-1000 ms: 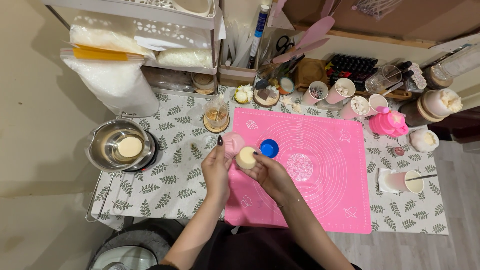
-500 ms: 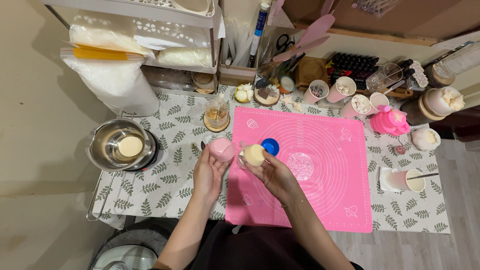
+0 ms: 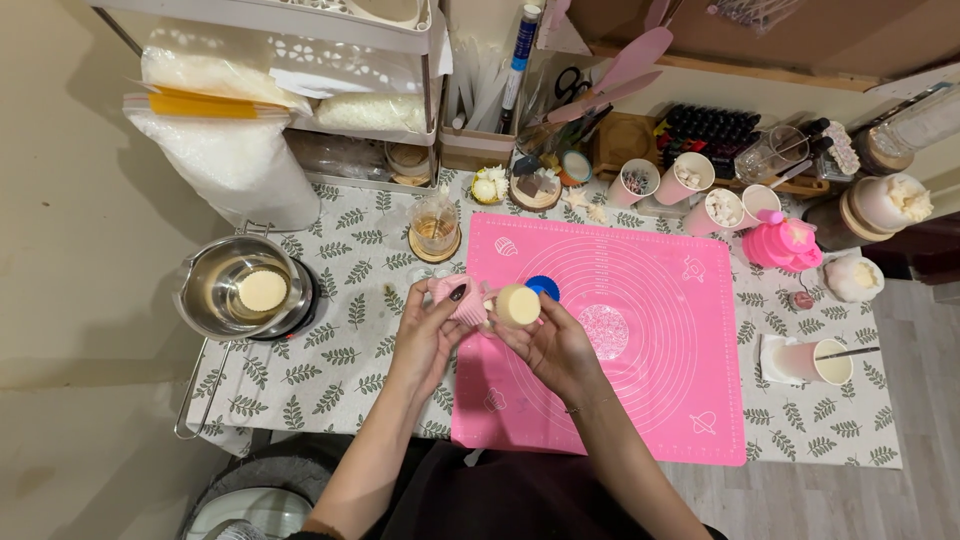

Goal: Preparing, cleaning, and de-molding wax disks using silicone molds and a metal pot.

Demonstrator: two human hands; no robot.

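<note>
Item 1: pale yellow round puck, likely wax or soap. Held in the fingertips of the right hand, flat face up, above the left edge of the pink silicone mat. Judged light, firm but brittle at the rim, possibly slick; best gripped around its side wall, not by the face.

Item 2: pink fluted cup mould. Pinched in the left hand, just beside the puck. Appears soft and flexible (it would give if squeezed); light, easily held by its rim.

Nearby: blue round cup on the mat behind the puck; metal pot with a pale disc inside, to the left on the leaf-print cloth.
</note>
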